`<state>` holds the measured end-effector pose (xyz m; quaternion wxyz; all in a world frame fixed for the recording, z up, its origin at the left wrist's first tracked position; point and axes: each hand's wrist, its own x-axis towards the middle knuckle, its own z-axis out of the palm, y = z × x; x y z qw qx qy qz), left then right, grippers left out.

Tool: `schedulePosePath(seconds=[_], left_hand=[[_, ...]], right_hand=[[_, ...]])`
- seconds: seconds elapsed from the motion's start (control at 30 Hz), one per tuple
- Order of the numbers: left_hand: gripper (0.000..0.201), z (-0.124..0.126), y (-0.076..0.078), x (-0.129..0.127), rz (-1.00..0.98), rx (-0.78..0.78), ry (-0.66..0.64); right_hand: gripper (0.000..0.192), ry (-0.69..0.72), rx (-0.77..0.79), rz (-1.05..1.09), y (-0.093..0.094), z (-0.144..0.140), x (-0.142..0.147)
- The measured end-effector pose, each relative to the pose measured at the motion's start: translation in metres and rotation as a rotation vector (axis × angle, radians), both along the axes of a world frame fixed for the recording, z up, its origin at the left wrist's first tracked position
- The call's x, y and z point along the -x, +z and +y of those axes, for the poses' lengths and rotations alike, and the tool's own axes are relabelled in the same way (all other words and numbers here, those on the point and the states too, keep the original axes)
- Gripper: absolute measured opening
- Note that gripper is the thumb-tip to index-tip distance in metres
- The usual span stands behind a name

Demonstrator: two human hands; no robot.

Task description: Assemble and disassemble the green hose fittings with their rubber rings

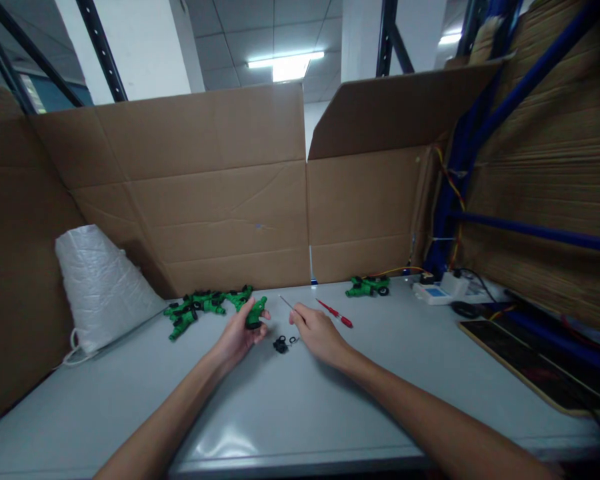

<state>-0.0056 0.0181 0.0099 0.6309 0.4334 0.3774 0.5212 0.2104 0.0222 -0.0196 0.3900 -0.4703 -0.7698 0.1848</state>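
Note:
My left hand holds up a small green plastic piece with a dark lower end between thumb and fingers. Closed around a thin metal-shafted tool, my right hand points its tip toward the green piece, a short way apart from it. The tool's handle is hidden in my fist, so its exact kind is unclear. Below and between both hands lie small black parts, some ring-shaped. A red screwdriver rests on the table just beyond my right hand.
Several green pieces with black parts lie at the back left, others at the back right. A white sack leans at the left. Cardboard walls enclose the table. A power strip and dark panel sit right.

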Motion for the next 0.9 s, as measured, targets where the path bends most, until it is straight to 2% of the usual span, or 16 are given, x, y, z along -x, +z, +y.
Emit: schedulePosePath(seconds=[0.17,0.4,0.5,0.6,0.73,0.9], left_hand=[[0.049,0.012,-0.010,0.009,0.122,-0.067,0.163],[0.054,0.012,-0.007,0.013,0.207,-0.144,0.304],[0.061,0.010,-0.007,0.011,0.225,-0.183,0.312],[0.064,0.009,-0.006,0.010,0.238,-0.178,0.378],[0.059,0.008,-0.006,0.010,0.259,-0.205,0.463],[0.054,0.010,-0.009,0.010,0.347,-0.241,0.463]], right_hand=[[0.026,-0.128,0.044,-0.255,-0.002,0.003,-0.004],[0.027,-0.215,0.105,-0.542,-0.003,0.005,-0.009],[0.027,-0.216,0.119,-0.567,-0.003,0.006,-0.012],[0.026,-0.223,0.110,-0.580,-0.003,0.007,-0.014],[0.023,-0.221,0.087,-0.590,-0.004,0.006,-0.013],[0.019,-0.224,0.056,-0.588,-0.004,0.005,-0.012]])
